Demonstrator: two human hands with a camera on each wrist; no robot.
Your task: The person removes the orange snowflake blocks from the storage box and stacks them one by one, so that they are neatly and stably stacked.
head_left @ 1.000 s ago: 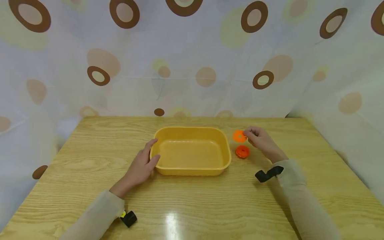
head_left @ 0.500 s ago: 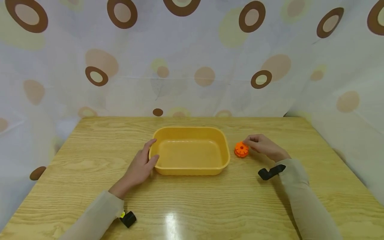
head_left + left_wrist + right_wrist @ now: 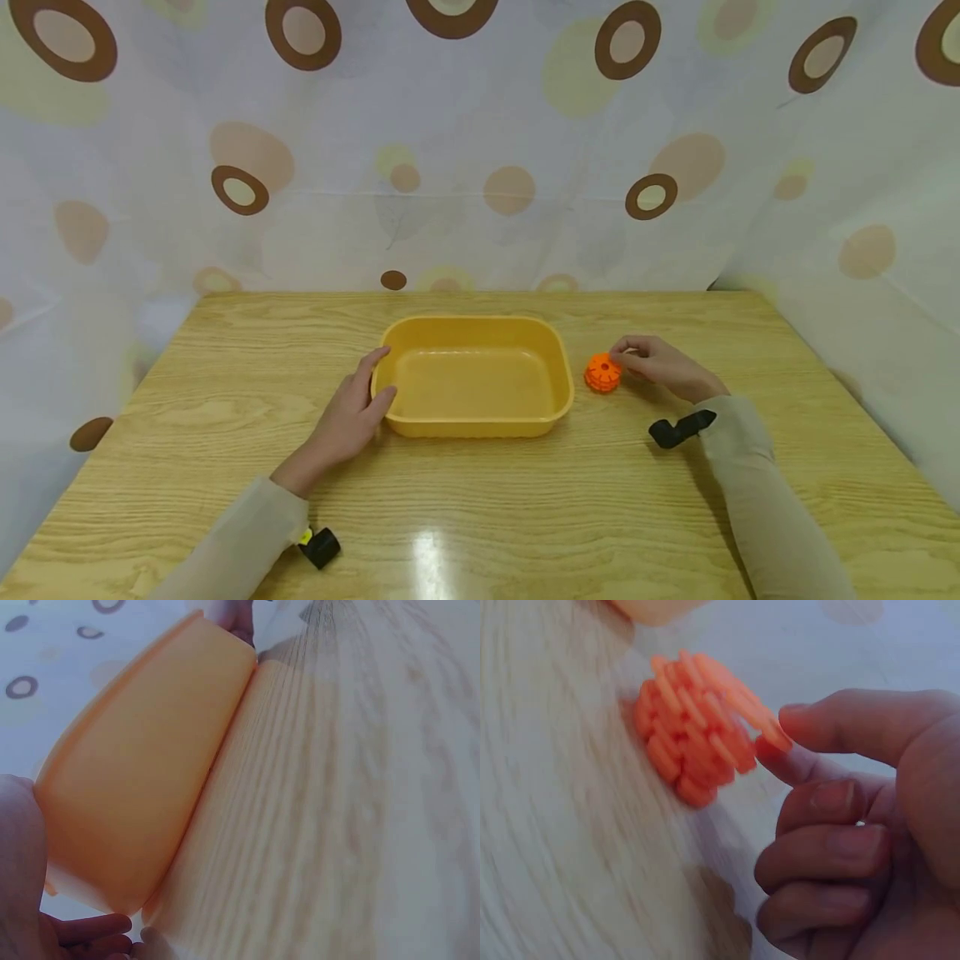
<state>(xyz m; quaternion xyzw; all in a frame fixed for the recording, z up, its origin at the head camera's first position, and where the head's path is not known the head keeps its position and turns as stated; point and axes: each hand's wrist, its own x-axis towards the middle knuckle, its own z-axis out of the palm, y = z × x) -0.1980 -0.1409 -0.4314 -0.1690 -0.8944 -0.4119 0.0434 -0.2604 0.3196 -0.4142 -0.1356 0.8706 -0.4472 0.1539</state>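
Observation:
With its thumb and index finger my right hand (image 3: 662,367) pinches the edge of a thin orange notched disc (image 3: 742,697). The disc tilts over the top of a small stack of similar orange discs (image 3: 679,739) on the table. In the head view the stack stands just right of a yellow rectangular plastic basin (image 3: 480,429). My left hand (image 3: 347,419) holds the basin by its left end, thumb and a fingertip over the rim. From the left wrist view, other fingers (image 3: 94,928) of that hand lie low by the basin's outer wall.
A wood-grain table (image 3: 480,508) carries everything. Behind it and along the sides hangs a white curtain (image 3: 465,242) with brown and beige circles. Black camera mounts (image 3: 321,547) sit at both sleeve cuffs.
My right hand brought an orange disc from behind the stack forward and down onto its top. The stack looks taller. My left hand stays on the basin.

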